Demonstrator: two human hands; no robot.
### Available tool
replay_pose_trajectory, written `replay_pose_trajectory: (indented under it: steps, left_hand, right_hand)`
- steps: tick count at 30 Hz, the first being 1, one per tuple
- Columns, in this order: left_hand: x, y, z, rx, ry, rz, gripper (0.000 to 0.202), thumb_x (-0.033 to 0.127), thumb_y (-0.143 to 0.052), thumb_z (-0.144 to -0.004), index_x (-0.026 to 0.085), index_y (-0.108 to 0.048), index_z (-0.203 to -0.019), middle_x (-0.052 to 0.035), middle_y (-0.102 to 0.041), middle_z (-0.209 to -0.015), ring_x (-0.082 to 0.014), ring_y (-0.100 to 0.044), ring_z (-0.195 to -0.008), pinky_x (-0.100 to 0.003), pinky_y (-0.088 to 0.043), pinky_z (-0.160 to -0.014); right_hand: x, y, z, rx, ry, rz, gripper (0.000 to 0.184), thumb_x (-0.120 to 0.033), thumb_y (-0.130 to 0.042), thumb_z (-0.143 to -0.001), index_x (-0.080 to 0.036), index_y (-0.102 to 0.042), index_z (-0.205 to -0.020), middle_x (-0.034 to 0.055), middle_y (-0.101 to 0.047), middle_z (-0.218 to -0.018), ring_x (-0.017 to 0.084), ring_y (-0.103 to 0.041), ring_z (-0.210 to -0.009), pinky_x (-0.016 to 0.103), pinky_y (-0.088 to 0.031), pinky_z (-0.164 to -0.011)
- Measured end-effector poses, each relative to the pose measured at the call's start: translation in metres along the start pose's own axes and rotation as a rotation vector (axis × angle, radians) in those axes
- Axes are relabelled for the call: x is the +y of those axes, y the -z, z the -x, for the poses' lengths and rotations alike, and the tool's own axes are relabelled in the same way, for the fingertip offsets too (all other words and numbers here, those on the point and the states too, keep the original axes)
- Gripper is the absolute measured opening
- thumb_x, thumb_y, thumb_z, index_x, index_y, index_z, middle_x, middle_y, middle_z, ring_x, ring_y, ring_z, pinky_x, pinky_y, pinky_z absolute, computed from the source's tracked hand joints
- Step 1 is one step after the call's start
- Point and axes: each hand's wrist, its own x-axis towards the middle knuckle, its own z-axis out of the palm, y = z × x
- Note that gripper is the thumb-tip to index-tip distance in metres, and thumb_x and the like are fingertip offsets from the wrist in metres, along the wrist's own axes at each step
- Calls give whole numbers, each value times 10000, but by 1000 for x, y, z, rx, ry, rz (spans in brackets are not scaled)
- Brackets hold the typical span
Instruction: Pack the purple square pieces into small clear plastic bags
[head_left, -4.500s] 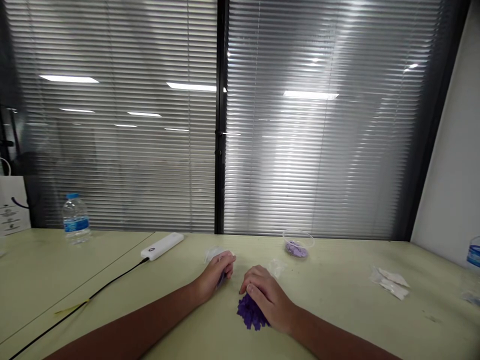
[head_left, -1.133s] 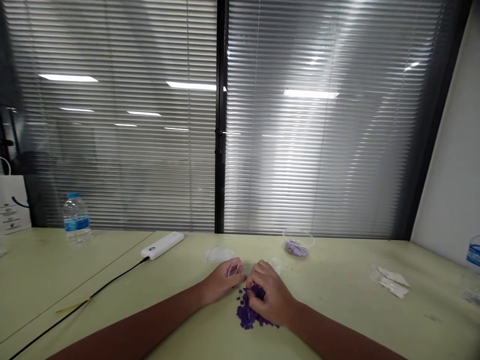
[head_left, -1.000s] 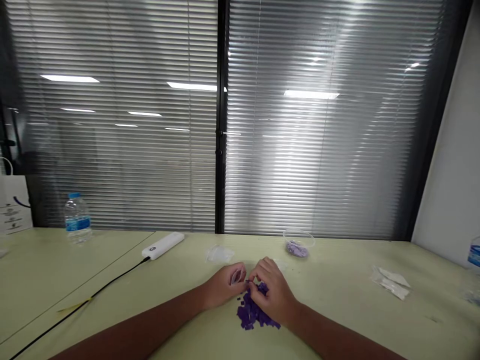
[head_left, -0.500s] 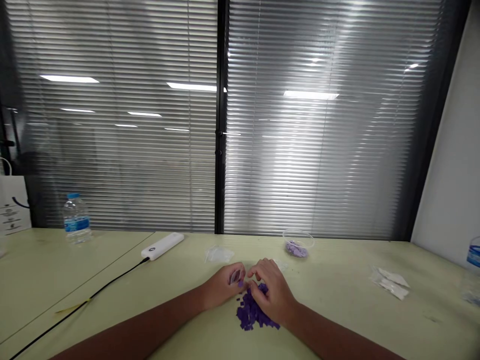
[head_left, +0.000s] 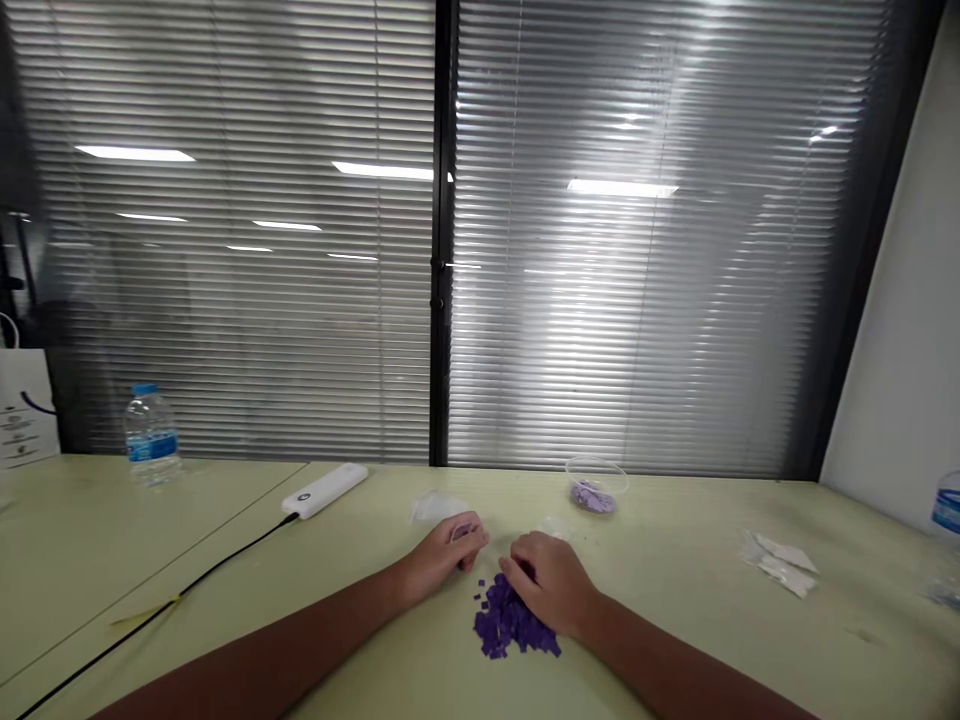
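Pale-green tabletop [head_left: 315,640] fills the lower third of the frame. Far left edge: white paper bag [head_left: 16,420]. Just right of it, a water bottle [head_left: 152,437] with a blue cap, upright against the blinds. A black cable [head_left: 187,588] runs from the lower left up to a white power bank [head_left: 325,490], left of centre. A clear plastic bag [head_left: 433,506] lies flat just above the hands.

Left hand [head_left: 441,556], lower centre: resting on the table, fingers curled around a small packet [head_left: 465,529]. Only a sliver of it shows at the fingertips.

Purple pieces [head_left: 510,628], a loose pile on the table at bottom centre, between and below the two hands.

Right hand [head_left: 551,585]: palm down on the pile's upper right edge, fingers bent into it. Can't tell if it's pinching a piece.

Right of centre, near the blinds: a clear bowl [head_left: 596,485] holding paler purple bits. Further right, white sachets [head_left: 780,562] lie flat. Right edge: a second bottle [head_left: 946,505], cut off by the frame.
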Motion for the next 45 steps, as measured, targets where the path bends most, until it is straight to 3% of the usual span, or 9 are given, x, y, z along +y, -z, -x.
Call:
replay_pose_trajectory:
  steps: [6, 12, 16, 19, 22, 27, 35, 40, 45]
  left_hand:
    - [5, -2, 3, -20, -4, -61, 395, 557, -641, -947, 212, -540, -784, 37, -531, -668, -177, -499, -671, -288, -402, -697]
    - [3, -2, 1, -24, -27, -56, 462, 609, -570, -971, 218, -515, -732, 29, -524, -654, -177, -501, -661, -296, -423, -708]
    - [0, -1, 0, -29, -19, -65, 434, 592, -602, -964, 213, -537, -762, 31, -535, -655, -178, -510, -666, -293, -417, -710]
    - [0, 0, 0, -34, 0, -73, 431, 605, -630, -941, 212, -549, -781, 30, -545, -662, -182, -519, -675, -291, -415, -707]
    - [-1, 0, 0, -28, 13, -80, 431, 610, -649, -916, 214, -548, -780, 31, -549, -649, -183, -524, -672, -292, -414, -704]
    - [3, -1, 1, -33, 29, -85, 430, 604, -667, -909, 210, -556, -779, 33, -556, -647, -180, -528, -666, -291, -404, -700]
    - [6, -2, 3, -59, 36, -122, 403, 573, -673, -899, 212, -534, -785, 30, -546, -682, -178, -528, -686, -284, -403, -690]
    - [-1, -3, 1, -71, 32, -170, 369, 531, -674, -893, 217, -505, -799, 51, -495, -661, -160, -487, -643, -266, -363, -629]
    - [-6, -3, 1, -93, -25, -212, 347, 460, -678, -901, 216, -462, -780, 65, -428, -700, -148, -418, -676, -260, -324, -634]
  right_hand:
    - [15, 6, -2, -172, -35, -184, 347, -386, -631, -967, -193, -530, -696, -49, -517, -636, 117, -463, -618, 257, -294, -620]
    - [23, 27, -8, -355, -113, -536, 312, -504, -725, -930, -201, -670, -977, -67, -488, -700, 101, -426, -619, 219, -317, -570]
    - [22, 45, -11, -572, -131, -550, 444, -514, -867, -799, -253, -737, -1134, -59, -509, -757, 103, -432, -631, 210, -310, -538]
    - [19, 50, -9, -542, -55, -454, 565, -443, -978, -638, -304, -775, -1146, -48, -520, -811, 117, -452, -666, 208, -337, -533]
    - [15, 46, -7, -461, 10, -407, 552, -362, -1010, -574, -323, -810, -1087, -33, -550, -865, 134, -489, -727, 215, -394, -587]
    - [17, 38, -8, -467, -63, -470, 395, -432, -961, -666, -288, -834, -1011, -23, -535, -838, 132, -479, -723, 224, -372, -582]
    - [27, 32, -13, -568, -217, -651, 449, -567, -927, -682, -206, -846, -936, -39, -535, -644, 95, -369, -571, 245, -250, -507]
    - [33, 28, -15, -557, -259, -761, 421, -545, -938, -670, -194, -844, -882, -24, -640, -674, 97, -444, -579, 240, -304, -535]
    - [33, 21, -15, -481, -289, -881, 433, -548, -935, -674, -171, -811, -848, -27, -626, -664, 106, -482, -598, 240, -339, -568]
